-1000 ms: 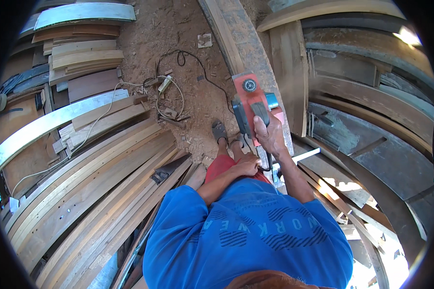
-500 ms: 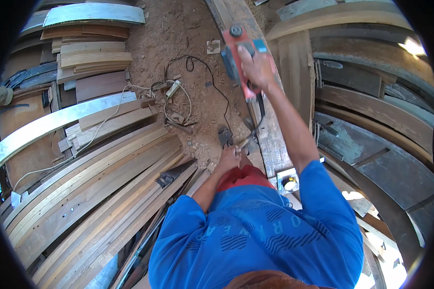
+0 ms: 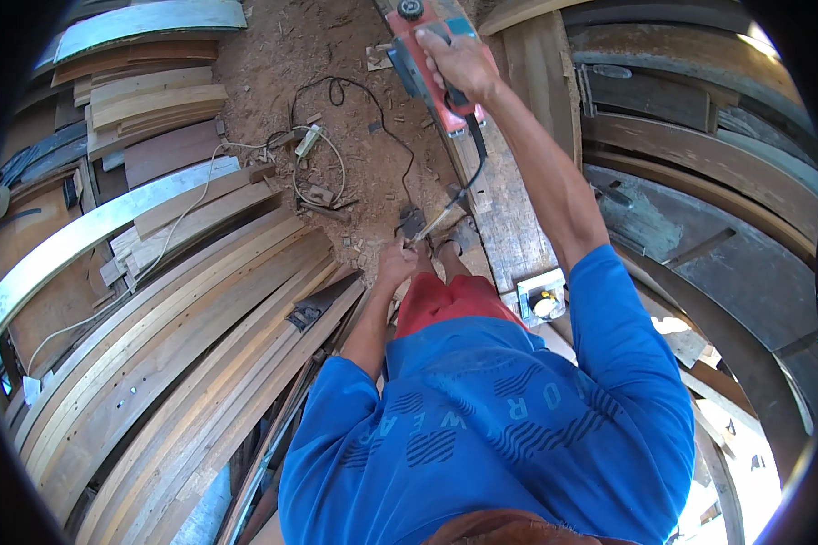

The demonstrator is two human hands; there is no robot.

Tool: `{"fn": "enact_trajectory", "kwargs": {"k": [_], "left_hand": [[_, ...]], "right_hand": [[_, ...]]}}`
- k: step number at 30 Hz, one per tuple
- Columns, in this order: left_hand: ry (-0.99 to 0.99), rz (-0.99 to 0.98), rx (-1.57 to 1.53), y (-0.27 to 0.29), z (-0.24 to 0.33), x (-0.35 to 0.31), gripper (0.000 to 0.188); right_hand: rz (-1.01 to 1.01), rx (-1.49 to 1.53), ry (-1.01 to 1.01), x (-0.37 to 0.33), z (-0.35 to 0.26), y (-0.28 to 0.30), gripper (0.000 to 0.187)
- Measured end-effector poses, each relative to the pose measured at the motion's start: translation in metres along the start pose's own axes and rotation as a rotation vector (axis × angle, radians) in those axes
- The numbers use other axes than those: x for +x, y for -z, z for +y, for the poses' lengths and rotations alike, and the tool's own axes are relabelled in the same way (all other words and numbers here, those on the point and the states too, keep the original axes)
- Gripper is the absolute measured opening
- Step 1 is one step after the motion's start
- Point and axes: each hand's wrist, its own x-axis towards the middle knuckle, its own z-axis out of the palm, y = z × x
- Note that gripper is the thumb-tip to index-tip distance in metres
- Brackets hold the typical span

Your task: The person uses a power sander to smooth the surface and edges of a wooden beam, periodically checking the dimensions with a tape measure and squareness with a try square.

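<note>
At the far end of a long wooden workbench point(image 3: 516, 222), my right hand point(image 3: 464, 67) is wrapped round the handle of a red electric hand planer point(image 3: 415, 62). The planer lies along a board at the bench's left edge, and its underside is hidden. A dark power cord point(image 3: 474, 159) leaves its near end and droops toward my left hand point(image 3: 396, 264). That hand is closed in front of my red shorts, gripping a paler stretch of the cord off the bench's left side. From there the dark cord runs on across the ground.
An extension socket point(image 3: 307, 141) with a white cable lies on the dirt floor among wood chips. Stacked planks point(image 3: 182, 354) fill the left side. More boards point(image 3: 700, 145) lean at the right. On the near bench sits a small white box point(image 3: 541, 298). My feet are beside the bench.
The planer and my right hand have moved farther away along the bench, with that arm stretched out more. My left hand stays closed on the cord, now slightly farther left.
</note>
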Motion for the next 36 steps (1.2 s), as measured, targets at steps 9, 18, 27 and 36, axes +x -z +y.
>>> {"fn": "enact_trajectory", "kwargs": {"k": [9,18,27,36], "left_hand": [[-0.037,-0.151,0.226,0.004,-0.051,-0.020,0.022],[-0.135,-0.328,0.259,0.000,-0.031,0.000,0.021],[-0.054,-0.176,0.164,0.033,-0.048,0.058,0.017],[0.034,-0.195,0.087,0.058,-0.032,0.135,0.015]], "right_hand": [[0.040,-0.265,0.057,-0.219,0.058,0.012,0.039],[0.047,-0.047,-0.084,-0.299,0.097,0.007,0.054],[0.140,-0.053,0.045,-0.168,0.052,-0.012,0.055],[0.113,-0.053,-0.044,-0.051,-0.002,-0.016,0.051]]}}
